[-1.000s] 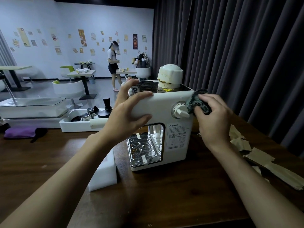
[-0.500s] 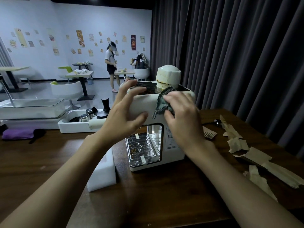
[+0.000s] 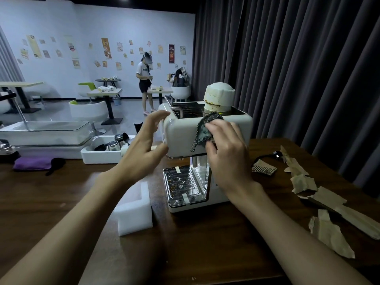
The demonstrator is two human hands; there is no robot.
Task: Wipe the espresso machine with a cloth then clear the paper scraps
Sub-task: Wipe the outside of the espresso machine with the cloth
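Observation:
A cream espresso machine [image 3: 181,132] stands on the dark wooden table [image 3: 205,243], with a stained white cup [image 3: 219,95] upside down on its top grate. My right hand [image 3: 226,149] holds a dark crumpled cloth [image 3: 203,132] and presses it against the machine's front panel. My left hand [image 3: 144,149] hovers just off the machine's left corner, fingers spread and relaxed. Torn brown paper scraps [image 3: 329,202] lie on the table to the right of the machine.
A white foam block [image 3: 133,208] sits left of the machine. A white tray with metal cups [image 3: 107,149] and a purple cloth [image 3: 33,163] lie further left. A dark curtain [image 3: 298,68] hangs behind. A person [image 3: 145,79] stands far back among small tables.
My right hand has wiped the cloth leftward from the knob side across the front panel. My left hand has let go of the machine's top corner and now hovers beside it.

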